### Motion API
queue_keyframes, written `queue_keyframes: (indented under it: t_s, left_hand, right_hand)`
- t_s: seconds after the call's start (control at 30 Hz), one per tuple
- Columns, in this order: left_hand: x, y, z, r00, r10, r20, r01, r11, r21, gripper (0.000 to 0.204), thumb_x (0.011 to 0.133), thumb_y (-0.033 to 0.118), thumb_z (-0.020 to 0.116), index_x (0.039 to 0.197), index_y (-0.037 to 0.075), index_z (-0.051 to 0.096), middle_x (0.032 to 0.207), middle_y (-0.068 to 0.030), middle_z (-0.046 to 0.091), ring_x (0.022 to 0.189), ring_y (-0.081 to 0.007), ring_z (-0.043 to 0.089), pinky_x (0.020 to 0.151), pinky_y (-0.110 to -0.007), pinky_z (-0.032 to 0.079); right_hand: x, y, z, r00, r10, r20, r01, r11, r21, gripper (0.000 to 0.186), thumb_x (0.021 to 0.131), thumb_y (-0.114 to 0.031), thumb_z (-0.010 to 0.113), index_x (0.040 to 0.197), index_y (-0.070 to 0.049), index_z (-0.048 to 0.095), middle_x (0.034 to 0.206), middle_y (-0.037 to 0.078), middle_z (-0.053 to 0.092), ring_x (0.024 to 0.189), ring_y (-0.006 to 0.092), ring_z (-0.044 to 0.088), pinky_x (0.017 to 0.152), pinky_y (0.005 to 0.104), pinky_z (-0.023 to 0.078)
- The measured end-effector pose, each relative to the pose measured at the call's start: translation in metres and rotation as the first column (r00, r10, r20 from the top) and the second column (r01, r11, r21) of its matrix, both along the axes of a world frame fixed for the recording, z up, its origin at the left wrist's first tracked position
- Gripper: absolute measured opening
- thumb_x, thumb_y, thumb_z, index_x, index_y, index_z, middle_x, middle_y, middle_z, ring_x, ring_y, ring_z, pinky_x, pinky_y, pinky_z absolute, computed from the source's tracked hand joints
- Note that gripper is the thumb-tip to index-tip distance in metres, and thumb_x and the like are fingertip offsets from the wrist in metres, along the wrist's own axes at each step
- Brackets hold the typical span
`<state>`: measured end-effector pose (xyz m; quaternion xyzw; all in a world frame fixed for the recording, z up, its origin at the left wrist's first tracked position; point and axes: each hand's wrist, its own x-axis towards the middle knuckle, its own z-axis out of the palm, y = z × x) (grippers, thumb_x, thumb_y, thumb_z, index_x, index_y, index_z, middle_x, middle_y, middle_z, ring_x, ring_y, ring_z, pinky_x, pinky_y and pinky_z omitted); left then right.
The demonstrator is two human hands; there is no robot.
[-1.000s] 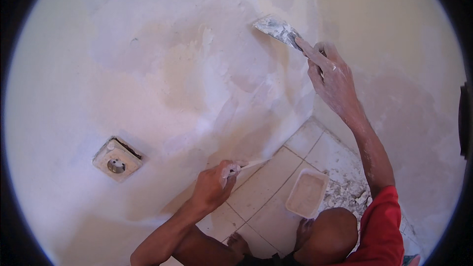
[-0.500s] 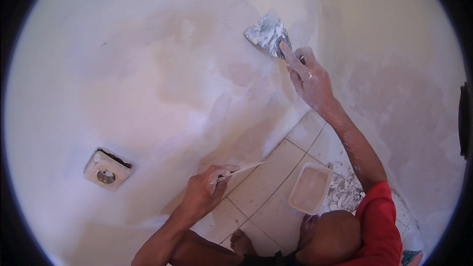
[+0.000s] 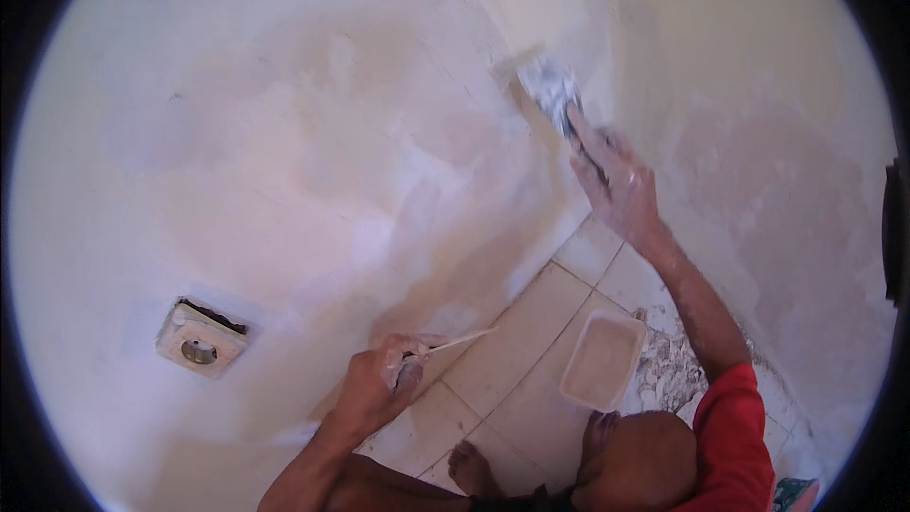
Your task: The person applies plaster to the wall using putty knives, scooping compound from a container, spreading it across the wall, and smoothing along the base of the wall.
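Note:
My right hand (image 3: 621, 185) grips a putty knife (image 3: 550, 90) by its handle, with the forefinger stretched toward the blade. That blade, smeared with white filler, is held at the wall (image 3: 313, 152) near the corner, and a damp-looking band shows beside it. Lower down, my left hand (image 3: 384, 379) is closed round a thin flat white blade (image 3: 462, 339). It appears edge-on and points to the right; its handle is mostly hidden by the fingers. Blurred patches of darker and paler filler cover the wall.
A loose socket (image 3: 201, 346) sticks out of the wall at left, with a dark gap above it. On the tiled floor (image 3: 507, 341) stands a white rectangular tub (image 3: 604, 360) beside crumbled debris (image 3: 668, 365). The adjoining wall (image 3: 777, 180) rises at right. My knees and bare feet are below.
My right hand has moved slightly right and down with the putty knife, whose blade now looks narrower and more tilted. My left hand has shifted a little down and left.

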<state>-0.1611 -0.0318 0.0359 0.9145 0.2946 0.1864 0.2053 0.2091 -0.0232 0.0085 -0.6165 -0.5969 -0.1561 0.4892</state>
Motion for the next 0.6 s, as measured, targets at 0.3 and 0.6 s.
queue_keyframes:
  t_s: [0.3, 0.6]
  left_hand:
    - [-0.003, 0.000, 0.001, 0.999, 0.014, -0.031, -0.016, 0.998, -0.059, 0.026, 0.086, -0.003, 0.062, 0.104, 0.007, 0.046, 0.107, -0.0102, 0.071, 0.071, -0.0306, 0.068, 0.064, -0.036, 0.054]
    - [-0.011, 0.000, -0.005, 0.996, 0.091, -0.006, -0.091, 0.988, -0.124, 0.024, 0.087, 0.003, 0.065, 0.106, 0.006, 0.051, 0.093, -0.0150, 0.068, 0.077, -0.0362, 0.067, 0.067, -0.041, 0.053]
  right_hand:
    - [0.003, 0.011, 0.086, 0.969, -0.080, 0.234, 0.035, 0.981, 0.192, 0.052, 0.088, -0.010, 0.063, 0.137, -0.025, 0.056, 0.084, 0.005, 0.055, 0.063, 0.0207, 0.058, 0.055, 0.0352, 0.052]
    - [0.002, 0.015, 0.066, 0.943, -0.102, 0.316, 0.052, 0.985, 0.162, 0.050, 0.087, -0.011, 0.064, 0.135, -0.024, 0.058, 0.084, 0.005, 0.055, 0.059, 0.0204, 0.059, 0.051, 0.0351, 0.052]
